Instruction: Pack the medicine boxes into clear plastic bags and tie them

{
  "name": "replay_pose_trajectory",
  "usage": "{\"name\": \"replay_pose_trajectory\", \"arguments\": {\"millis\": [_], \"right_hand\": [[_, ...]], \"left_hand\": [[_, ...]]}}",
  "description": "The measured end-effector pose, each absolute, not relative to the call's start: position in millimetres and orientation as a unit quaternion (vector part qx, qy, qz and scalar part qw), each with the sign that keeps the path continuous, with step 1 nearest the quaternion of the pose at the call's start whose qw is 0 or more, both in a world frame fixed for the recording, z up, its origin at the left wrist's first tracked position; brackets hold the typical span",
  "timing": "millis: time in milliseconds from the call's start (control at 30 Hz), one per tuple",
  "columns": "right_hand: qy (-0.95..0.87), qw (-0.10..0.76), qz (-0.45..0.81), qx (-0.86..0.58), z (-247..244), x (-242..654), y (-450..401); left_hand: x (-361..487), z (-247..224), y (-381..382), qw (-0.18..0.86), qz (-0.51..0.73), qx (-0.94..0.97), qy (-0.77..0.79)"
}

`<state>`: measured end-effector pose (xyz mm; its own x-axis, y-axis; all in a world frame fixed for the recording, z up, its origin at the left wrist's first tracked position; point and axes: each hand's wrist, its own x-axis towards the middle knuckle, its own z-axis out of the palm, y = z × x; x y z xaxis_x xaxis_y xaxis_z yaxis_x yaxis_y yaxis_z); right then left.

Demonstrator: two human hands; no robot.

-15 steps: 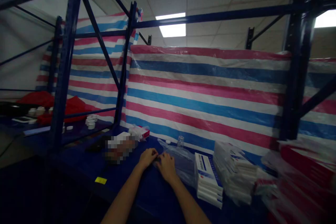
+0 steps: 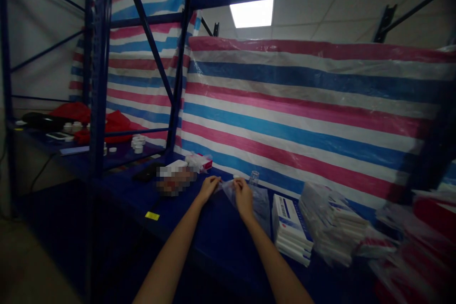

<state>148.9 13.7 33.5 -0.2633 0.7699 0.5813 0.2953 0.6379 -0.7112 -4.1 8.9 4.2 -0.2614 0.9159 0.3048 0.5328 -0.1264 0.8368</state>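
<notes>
A clear plastic bag (image 2: 259, 202) lies on the blue shelf top (image 2: 217, 237), one corner raised between my hands. My left hand (image 2: 209, 187) pinches that corner with thumb and fingertips. Close by on the right, my right hand (image 2: 243, 197) is closed on the same bag, its fingers pressed together. Just behind the bag stands a small clear glass (image 2: 254, 178), and a white cap (image 2: 236, 176) shows near my right fingertips. To the right of the bag is a stack of white boxes (image 2: 290, 228) with blue print.
Bagged white boxes (image 2: 333, 223) and pink packages (image 2: 420, 242) crowd the right. Left of my hands are a pixelated patch (image 2: 175, 181), a pink box in plastic (image 2: 203, 162) and a yellow label (image 2: 152, 216). A blue rack post (image 2: 98, 80) rises at left; a striped sheet (image 2: 285, 104) hangs behind.
My hands have moved apart and lifted, drawing the bag's corner up between them. The camera view has turned slightly to the left and down.
</notes>
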Motion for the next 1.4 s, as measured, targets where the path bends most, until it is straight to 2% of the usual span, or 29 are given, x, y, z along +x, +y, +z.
{"name": "replay_pose_trajectory", "arguments": {"millis": [100,167,233,333,467,533,633,833,933,1067,1267,1400], "right_hand": [[-0.728,0.536,0.353,-0.241,42.7,148.6,9.2],[-0.729,0.517,0.4,-0.204,44.8,146.6,4.7],[-0.742,0.5,0.393,-0.21,44.0,144.5,0.8],[-0.791,0.464,0.294,-0.27,39.2,144.8,-1.8],[-0.866,0.302,0.034,-0.398,31.5,152.3,-0.9],[-0.864,0.234,-0.054,-0.443,30.2,156.9,0.1],[-0.843,0.202,-0.104,-0.488,33.1,163.0,1.6],[-0.818,0.213,-0.145,-0.514,40.9,171.2,5.0],[-0.814,0.246,-0.124,-0.511,41.8,172.2,6.4],[-0.776,0.316,-0.101,-0.536,43.5,174.7,7.6],[-0.758,0.363,-0.103,-0.533,48.1,182.5,7.8],[-0.757,0.389,0.018,-0.524,49.8,185.2,14.2]], "left_hand": [[1.0,0.7,6.4,0.266,0.468,0.593,0.599],[4.6,-1.6,5.6,0.285,0.463,0.604,0.582],[5.5,-1.7,6.2,0.278,0.475,0.605,0.576],[1.5,2.3,7.4,0.232,0.514,0.583,0.585],[-2.7,8.0,3.1,0.12,0.564,0.544,0.609],[-0.4,9.7,-1.7,0.06,0.548,0.552,0.626],[6.2,13.3,-10.2,-0.011,0.484,0.574,0.66],[15.3,20.8,-23.2,-0.127,0.413,0.554,0.712],[22.1,18.6,-22.0,-0.189,0.37,0.666,0.619],[31.9,14.6,-13.0,-0.198,0.278,0.795,0.502],[23.5,11.2,-11.7,-0.279,0.344,0.627,0.64],[16.2,14.7,-17.7,-0.343,0.323,0.572,0.672]]}}
